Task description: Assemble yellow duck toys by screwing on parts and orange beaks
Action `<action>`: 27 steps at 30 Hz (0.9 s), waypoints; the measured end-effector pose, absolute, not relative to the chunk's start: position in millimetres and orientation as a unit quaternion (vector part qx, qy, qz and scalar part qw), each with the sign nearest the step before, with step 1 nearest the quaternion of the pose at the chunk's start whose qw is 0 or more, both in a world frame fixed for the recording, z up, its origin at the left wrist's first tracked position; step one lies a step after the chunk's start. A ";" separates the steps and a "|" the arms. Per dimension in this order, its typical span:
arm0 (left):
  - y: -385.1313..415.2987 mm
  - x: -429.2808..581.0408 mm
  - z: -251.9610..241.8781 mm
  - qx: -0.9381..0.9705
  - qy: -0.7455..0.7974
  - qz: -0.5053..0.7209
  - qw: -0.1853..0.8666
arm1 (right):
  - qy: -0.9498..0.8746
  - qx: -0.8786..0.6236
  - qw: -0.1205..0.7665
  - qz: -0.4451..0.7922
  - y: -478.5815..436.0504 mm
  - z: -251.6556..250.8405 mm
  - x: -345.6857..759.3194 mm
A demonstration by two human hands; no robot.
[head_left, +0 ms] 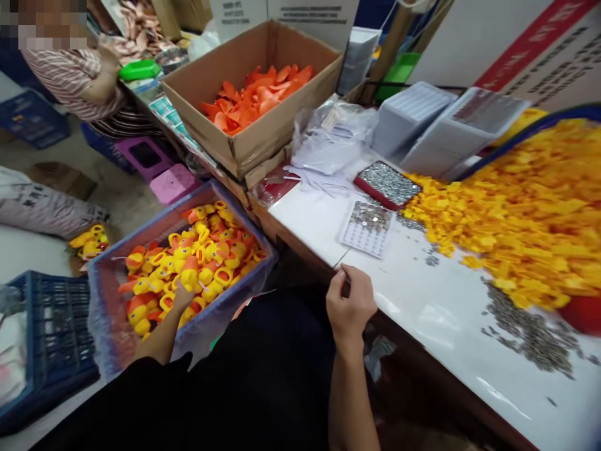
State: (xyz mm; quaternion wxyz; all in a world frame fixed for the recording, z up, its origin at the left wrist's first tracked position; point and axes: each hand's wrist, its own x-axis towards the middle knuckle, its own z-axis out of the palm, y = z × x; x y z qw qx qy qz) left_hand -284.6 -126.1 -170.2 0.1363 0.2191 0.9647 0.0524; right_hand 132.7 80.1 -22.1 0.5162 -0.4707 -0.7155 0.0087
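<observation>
My left hand is down in the blue bin on the left, its fingers against a yellow toy duck and seemingly closed round it. Several more yellow-and-orange toy ducks lie heaped about it. My right hand is curled at the front edge of the white table, thumb and forefinger pinched together. A thin dark line runs by its fingertips; whether it is something held cannot be made out. Just beyond that hand lies a white tray with small silvery discs.
Yellow plastic pieces heap on the table's right, with small metal parts in front. A red tray holds silvery parts. Behind are a carton of orange pieces and stacked white trays. A person is at the back left.
</observation>
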 end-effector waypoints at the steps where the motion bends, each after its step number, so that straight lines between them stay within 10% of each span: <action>1: -132.0 -280.7 -171.3 0.216 0.965 0.067 0.132 | -0.717 -0.469 0.516 0.002 80.3 -22.1 131.9; 19: -32.6 -404.9 -67.2 0.269 0.962 0.021 0.031 | -0.737 -0.456 0.494 -0.070 85.0 -23.5 128.5; 27: -16.5 -378.3 -123.4 0.255 0.950 -0.098 0.153 | -0.740 -0.457 0.486 -0.082 85.9 -28.8 127.7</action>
